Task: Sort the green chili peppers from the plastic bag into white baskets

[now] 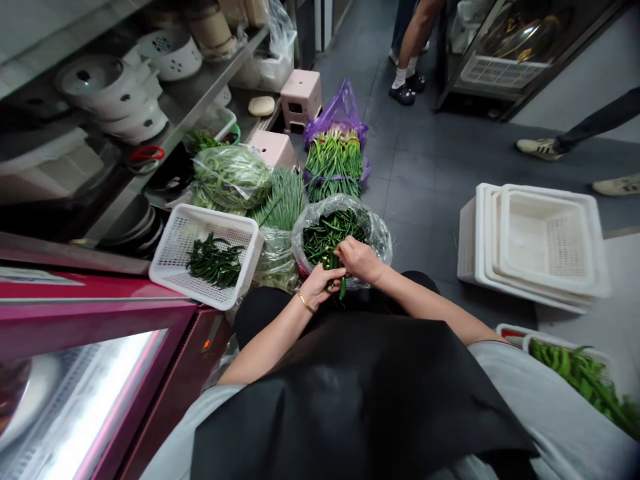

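Note:
My left hand [321, 287], with a gold bracelet at the wrist, is wrapped round a small bunch of green chili peppers [342, 288]. Fingers pinched at the tops of these peppers, my right hand [361, 259] meets it from the right; what lies between its fingertips is too small to tell. Both hands are over the near edge of a clear plastic bag [383, 233], opened wide and full of dark green chilies [320, 233]. To the left, a white perforated basket [170, 233] holds a pile of similar chilies [215, 260].
Bagged greens [233, 175] and purple-wrapped scallions [335, 160] lie beyond. Stacked white baskets [545, 240] stand right. A metal shelf [195, 100] and a red-framed cabinet [170, 333] line the left. Other people's legs [415, 33] show at the top and right.

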Motion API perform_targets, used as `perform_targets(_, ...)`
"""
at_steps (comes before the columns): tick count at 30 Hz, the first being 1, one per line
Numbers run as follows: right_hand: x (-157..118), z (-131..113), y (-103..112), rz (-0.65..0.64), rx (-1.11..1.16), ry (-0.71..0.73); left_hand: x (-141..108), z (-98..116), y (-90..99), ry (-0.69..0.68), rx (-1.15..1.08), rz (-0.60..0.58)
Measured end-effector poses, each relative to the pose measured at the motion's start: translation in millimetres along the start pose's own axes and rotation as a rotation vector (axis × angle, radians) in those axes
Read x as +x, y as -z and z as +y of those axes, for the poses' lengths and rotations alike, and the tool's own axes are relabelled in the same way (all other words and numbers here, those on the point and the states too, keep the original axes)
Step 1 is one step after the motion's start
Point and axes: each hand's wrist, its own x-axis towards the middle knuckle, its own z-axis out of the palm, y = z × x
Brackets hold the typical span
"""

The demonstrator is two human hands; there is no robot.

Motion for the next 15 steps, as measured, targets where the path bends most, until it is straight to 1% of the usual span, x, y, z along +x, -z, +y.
perform_targets(3,23,10,7,-0.136,-0.105,-0.236,-4,11,0.3,-0.054,0.036,0.028)
perform_targets(5,35,21,9,-0.273,-0.149,-0.376,-5,22,6.6,-0.11,-0.002,0.066)
perform_targets(7,41,31,7,-0.409,-0.174,-0.459,-4,30,14.0,-0.138,-0.04,0.102)
perform_targets(9,41,36,4,-0.476,-0.178,-0.519,-3,36,19.1,-0.128,-0.053,0.141)
perform_targets(10,39,37,3,-0.481,-0.172,-0.543,-1,37,20.3,-0.118,-0.056,0.16)
perform_targets(12,33,34,2,-0.449,-0.137,-0.564,4,37,19.9,-0.096,-0.059,0.194)
perform_targets(13,29,30,3,-0.423,-0.106,-0.552,8,36,18.7,-0.101,-0.052,0.216)
perform_targets(15,22,20,4,-0.36,-0.029,-0.492,18,32,14.8,-0.16,-0.02,0.271)
